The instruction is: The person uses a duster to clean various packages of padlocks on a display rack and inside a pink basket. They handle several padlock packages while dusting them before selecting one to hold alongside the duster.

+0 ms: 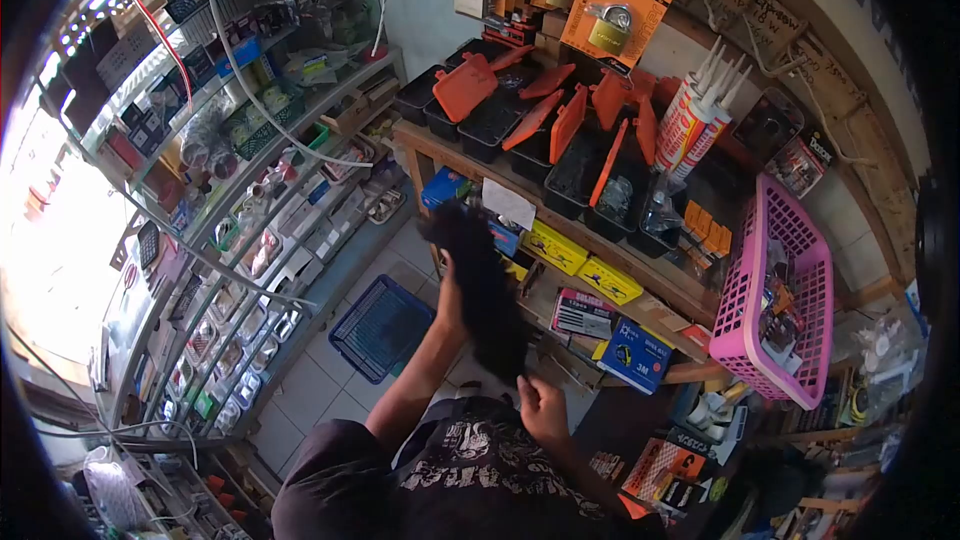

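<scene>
A long, shaggy black duster [485,285] stands upright in front of the wooden shelf [470,162]. My left hand [448,305] grips it about halfway up, with the arm stretched forward from the lower left. My right hand [541,408] is close to my chest, its fingers curled at the duster's lower end. The duster's top reaches the shelf edge beside a white paper label [508,203]. My black printed T-shirt [470,475] fills the bottom of the view.
Black bins with orange lids [520,120] line the shelf, with padlock packs [612,15] and sealant tubes [690,125] above them. A pink basket [800,240] hangs at right. Yellow boxes [580,265] and a blue box [632,352] sit lower. A blue crate [380,328] lies on the tiled floor; stocked racks [250,200] stand at left.
</scene>
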Available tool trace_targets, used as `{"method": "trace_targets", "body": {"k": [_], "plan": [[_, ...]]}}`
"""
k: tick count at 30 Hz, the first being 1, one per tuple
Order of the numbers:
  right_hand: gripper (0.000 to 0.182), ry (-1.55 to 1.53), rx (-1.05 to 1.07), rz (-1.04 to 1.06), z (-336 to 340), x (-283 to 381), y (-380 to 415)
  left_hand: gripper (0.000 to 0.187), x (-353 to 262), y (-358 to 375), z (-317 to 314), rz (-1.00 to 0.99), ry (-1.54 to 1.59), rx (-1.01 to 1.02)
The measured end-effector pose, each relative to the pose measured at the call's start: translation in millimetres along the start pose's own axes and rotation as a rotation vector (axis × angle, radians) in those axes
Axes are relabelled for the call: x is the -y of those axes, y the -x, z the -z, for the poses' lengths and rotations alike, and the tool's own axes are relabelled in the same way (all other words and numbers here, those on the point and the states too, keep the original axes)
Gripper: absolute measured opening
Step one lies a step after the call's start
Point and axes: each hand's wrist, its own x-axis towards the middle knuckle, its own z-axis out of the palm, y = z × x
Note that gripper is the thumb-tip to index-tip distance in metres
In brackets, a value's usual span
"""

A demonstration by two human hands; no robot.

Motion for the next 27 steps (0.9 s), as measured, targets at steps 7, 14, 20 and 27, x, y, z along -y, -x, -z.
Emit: {"method": "trace_targets", "body": {"k": [7, 14, 20, 27], "plan": [[0.033, -0.037, -0.102, -0.026, 28, 5, -18, 0.042, 8, 10, -4, -0.084, 0.176, 0.297], [0.037, -0.413, -0.07, 0.014, 33, 0, -22, 0.034, 8, 31, -8, 0.02, 0.045, -0.001], [0.029, -0.747, -0.08, -0.225, 38, 8, -13, 0.047, -11, 39, -5, 0.012, 0.115, 0.134], [0.029, -0.437, -0.014, -0.083, 50, -26, -4, 0.071, -48, 26, -10, -0.077, 0.298, 0.289]]}}
